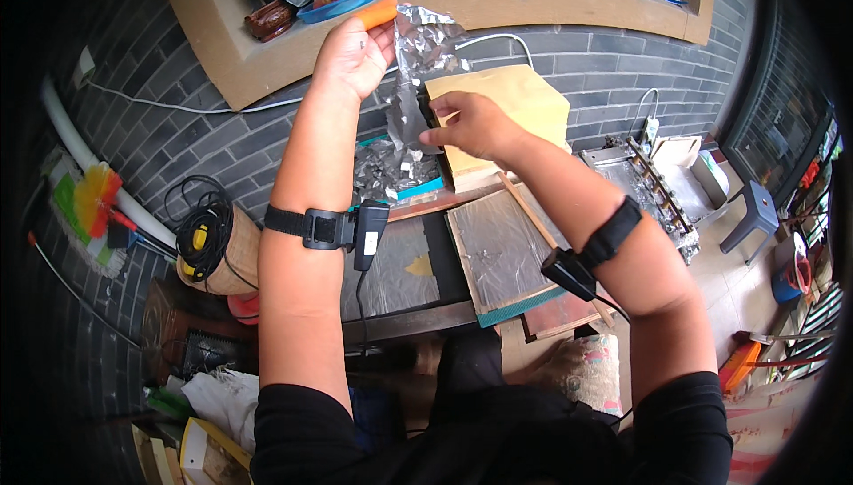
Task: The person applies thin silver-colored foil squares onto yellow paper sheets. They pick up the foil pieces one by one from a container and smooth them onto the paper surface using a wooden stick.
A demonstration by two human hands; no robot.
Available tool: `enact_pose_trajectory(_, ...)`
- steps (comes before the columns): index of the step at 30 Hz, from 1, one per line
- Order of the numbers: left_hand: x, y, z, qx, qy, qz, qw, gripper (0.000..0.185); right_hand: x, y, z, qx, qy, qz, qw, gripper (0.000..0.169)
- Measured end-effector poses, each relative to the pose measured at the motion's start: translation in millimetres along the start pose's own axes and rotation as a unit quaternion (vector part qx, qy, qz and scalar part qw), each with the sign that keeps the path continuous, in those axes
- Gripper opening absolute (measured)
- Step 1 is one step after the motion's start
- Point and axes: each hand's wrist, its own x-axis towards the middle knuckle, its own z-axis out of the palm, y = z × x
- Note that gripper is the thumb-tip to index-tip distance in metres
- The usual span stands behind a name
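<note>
My left hand point(356, 52) is raised near the window ledge, palm partly towards me, and an orange cover point(377, 13) sits over one digit. From its fingertips hangs a crumpled strip of silver foil point(426, 38). My right hand point(476, 125) is beside the strip's lower end, thumb and fingers apart; whether the thumb touches the foil I cannot tell. Behind that hand stands a block-like stack topped with yellow paper point(513, 95). Below the strip, a blue tray point(423, 188) holds many loose foil pieces point(386, 168).
A film-covered board point(493, 252) lies on the bench with a wooden stick point(530, 212) across it. The window ledge point(533, 5) carries a blue dish point(343, 2) and tools. Metal equipment point(656, 185) is to the right; coiled black cable point(203, 225) tops a container at left.
</note>
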Motion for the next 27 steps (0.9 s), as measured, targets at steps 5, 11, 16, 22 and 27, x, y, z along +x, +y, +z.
enact_pose_trajectory(5, 13.4, 10.4, -26.8, 0.003, 0.03, 0.002, 1.0, 0.022, 36.2, 7.3, 47.5, -0.129, -0.047, 0.009, 0.99, 0.07)
enact_pose_trajectory(11, 29.0, 32.7, -55.4, 0.001, 0.106, 0.031, 0.994, 0.02, 68.7, 48.3, 95.7, -0.166, -0.101, 0.039, 0.98, 0.055)
enact_pose_trajectory(16, 35.9, 57.1, -90.1, 0.026, 0.129, 0.065, 0.989, 0.022, 86.6, 50.1, 123.3, -0.145, -0.111, 0.044, 0.982, 0.04)
enact_pose_trajectory(22, 33.2, 88.6, -120.8, -0.011, 0.173, 0.117, 0.978, 0.023, 120.5, 82.8, 138.9, -0.14, 0.001, 0.064, 0.988, 0.025)
enact_pose_trajectory(27, 15.4, 97.3, -131.1, 0.035, 0.202, 0.143, 0.968, 0.025, 141.1, 109.6, 139.5, -0.088, 0.185, 0.081, 0.975, 0.017)
